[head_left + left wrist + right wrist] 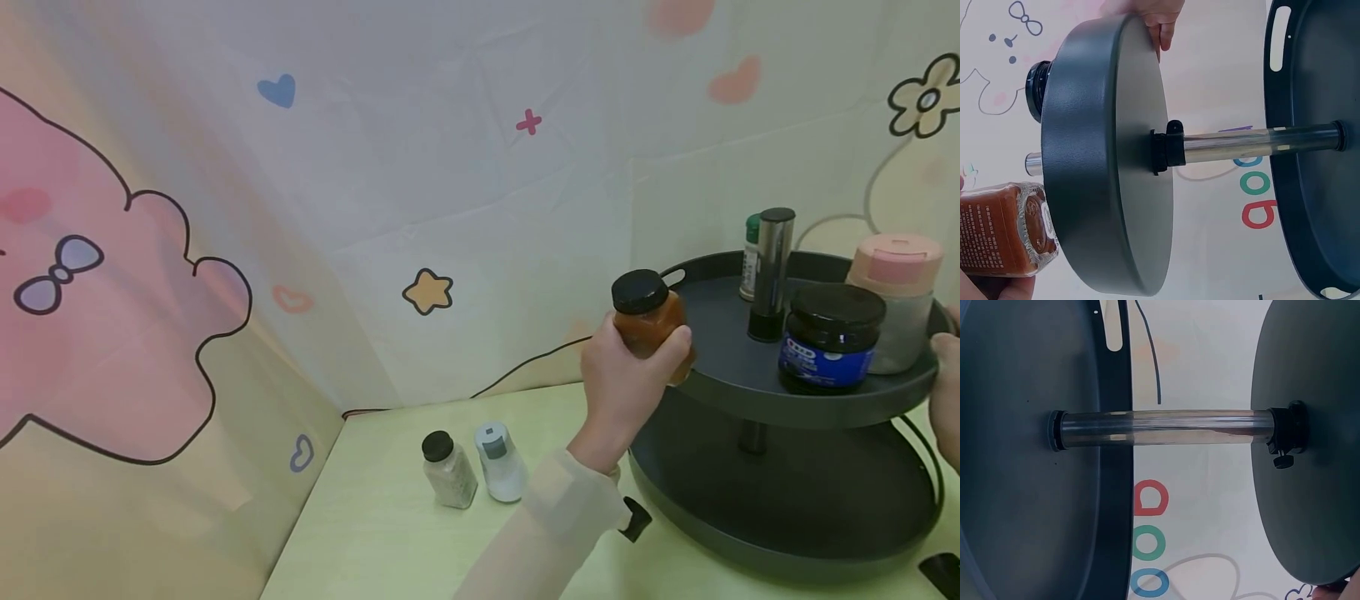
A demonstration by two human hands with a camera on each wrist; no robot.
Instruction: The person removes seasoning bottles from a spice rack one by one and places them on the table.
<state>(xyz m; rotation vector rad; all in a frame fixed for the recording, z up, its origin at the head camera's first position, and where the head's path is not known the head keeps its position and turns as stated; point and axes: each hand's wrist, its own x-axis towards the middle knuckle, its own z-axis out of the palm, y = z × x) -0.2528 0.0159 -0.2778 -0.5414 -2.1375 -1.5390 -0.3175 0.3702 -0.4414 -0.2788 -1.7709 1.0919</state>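
Note:
My left hand [622,387] grips a glass jar of orange-brown contents [651,327] with a black lid, tilted at the left rim of the upper tray [750,393]. In the left wrist view, the jar's base [1036,226] faces that tray's side wall. At the right edge of the head view, my right hand [947,400] holds the rim of the same tray, its fingers reaching under the edge in the left wrist view. On the tray stand a dark jar with a blue label [828,350], a metallic cylinder [772,271], a green-capped bottle [748,258] and a pink-lidded container [896,308].
Below lies the rack's lower tray [780,500], joined to the upper one by a metal post [1229,147]. On the table [360,517] to the left stand a black-lidded shaker [450,475] and a pale-capped bottle [501,467]. A printed cloth [465,192] hangs behind.

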